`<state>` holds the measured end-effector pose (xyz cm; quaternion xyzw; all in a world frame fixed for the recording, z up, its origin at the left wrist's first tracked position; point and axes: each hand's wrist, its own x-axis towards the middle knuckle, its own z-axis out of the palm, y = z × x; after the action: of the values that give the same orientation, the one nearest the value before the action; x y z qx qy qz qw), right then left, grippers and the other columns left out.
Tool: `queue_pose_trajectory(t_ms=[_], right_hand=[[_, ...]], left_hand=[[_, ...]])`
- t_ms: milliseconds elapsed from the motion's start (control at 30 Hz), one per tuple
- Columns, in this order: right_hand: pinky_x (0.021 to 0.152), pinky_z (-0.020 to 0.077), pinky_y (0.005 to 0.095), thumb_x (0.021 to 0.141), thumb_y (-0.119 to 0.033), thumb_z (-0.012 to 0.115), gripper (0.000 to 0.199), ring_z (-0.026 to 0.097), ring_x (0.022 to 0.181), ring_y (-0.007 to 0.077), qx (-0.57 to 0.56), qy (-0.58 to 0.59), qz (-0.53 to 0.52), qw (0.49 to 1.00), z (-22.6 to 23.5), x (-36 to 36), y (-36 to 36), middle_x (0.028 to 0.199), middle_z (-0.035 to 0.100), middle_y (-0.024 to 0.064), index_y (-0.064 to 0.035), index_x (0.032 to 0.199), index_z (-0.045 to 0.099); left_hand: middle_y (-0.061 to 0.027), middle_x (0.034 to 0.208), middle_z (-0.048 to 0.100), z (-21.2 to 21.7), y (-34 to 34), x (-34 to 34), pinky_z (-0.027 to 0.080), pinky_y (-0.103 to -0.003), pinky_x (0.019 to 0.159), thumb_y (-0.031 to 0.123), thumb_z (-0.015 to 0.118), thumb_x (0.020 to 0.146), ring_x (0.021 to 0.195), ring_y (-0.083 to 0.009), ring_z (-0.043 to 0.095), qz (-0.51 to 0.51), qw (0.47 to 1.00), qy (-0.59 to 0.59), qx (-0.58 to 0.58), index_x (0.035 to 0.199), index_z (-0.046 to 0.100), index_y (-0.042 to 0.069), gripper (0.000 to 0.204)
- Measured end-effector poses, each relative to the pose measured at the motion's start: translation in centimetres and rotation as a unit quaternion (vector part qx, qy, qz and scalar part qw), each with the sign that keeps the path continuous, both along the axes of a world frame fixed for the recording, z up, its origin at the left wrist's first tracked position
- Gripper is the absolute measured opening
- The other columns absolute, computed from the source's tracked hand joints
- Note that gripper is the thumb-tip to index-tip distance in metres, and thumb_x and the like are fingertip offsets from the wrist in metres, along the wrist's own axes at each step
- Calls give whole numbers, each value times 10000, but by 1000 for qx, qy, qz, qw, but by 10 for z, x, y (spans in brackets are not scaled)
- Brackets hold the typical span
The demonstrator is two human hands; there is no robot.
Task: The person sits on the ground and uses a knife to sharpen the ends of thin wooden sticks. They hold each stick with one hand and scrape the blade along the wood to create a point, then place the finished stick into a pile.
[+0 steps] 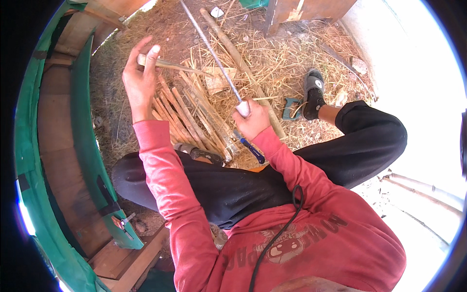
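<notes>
My left hand [138,80] grips a pale wooden stick [177,65] between thumb and fingers, its rounded near end showing by the thumb. The stick points right, over the straw. My right hand [254,120] is closed round the whitish handle [243,108] of a long, thin grey metal rod [209,47]. That rod slants up and left, and its far end runs out of the picture. Below my hands lies a pile of split wooden sticks [182,119]. A blue-handled tool [250,147] rests close below my right hand; its kind is unclear.
A thick pole [233,51] lies across the straw-covered ground [287,58]. A green handle [291,108] sits beside my sandalled foot [314,87]. Left stands a green-edged wooden structure [61,121]; a wooden panel [309,12] is at the top. A black cable [272,241] crosses my shirt.
</notes>
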<state>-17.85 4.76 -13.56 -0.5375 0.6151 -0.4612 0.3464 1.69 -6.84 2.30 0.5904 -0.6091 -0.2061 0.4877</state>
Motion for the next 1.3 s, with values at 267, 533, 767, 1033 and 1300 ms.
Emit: queue_pose_trajectory(t_ms=[267, 533, 767, 1033, 1300], right_hand=[[551, 507, 378, 800, -232, 740, 260, 648, 572, 299, -71, 34, 46, 996, 5, 3, -1, 647, 631, 158, 3, 832, 634], [647, 524, 457, 792, -228, 684, 268, 644, 645, 411, 12, 34, 69, 997, 3, 5, 4, 683, 640, 223, 13, 883, 612], [745, 534, 466, 792, -235, 642, 271, 663, 818, 425, 144, 165, 35, 975, -58, 16, 0, 846, 664, 273, 23, 873, 665], [785, 526, 484, 765, -231, 660, 276, 653, 783, 428, 135, 151, 47, 978, -86, 9, 1, 800, 664, 256, 18, 884, 651], [591, 496, 398, 762, -177, 682, 197, 629, 596, 299, 16, 19, -2, 1000, -10, 5, -5, 643, 625, 163, 3, 804, 614]], left_hand=[[-102, 1024, 706, -6, -8, 12, 482, -329, 857, 213, 572, 991, 883, -134, 601, -89, 995, -21, -41, 1111, 594, 49, 204], [-59, 660, 473, -31, -11, -6, 451, -375, 744, 316, 462, 1045, 670, -170, 488, -152, 957, 235, -76, 735, 442, 69, 396], [-37, 545, 444, -38, -13, -35, 355, -289, 540, 356, 447, 1047, 526, -137, 424, -73, 968, 218, -101, 603, 380, 81, 526], [2, 498, 428, -39, -10, -44, 325, -289, 478, 358, 520, 1019, 495, -111, 437, 66, 973, 178, -135, 538, 428, 89, 559], [-3, 525, 350, -39, -7, -24, 335, -289, 465, 347, 512, 1024, 475, -110, 364, 30, 949, 265, -170, 574, 307, 94, 555]])
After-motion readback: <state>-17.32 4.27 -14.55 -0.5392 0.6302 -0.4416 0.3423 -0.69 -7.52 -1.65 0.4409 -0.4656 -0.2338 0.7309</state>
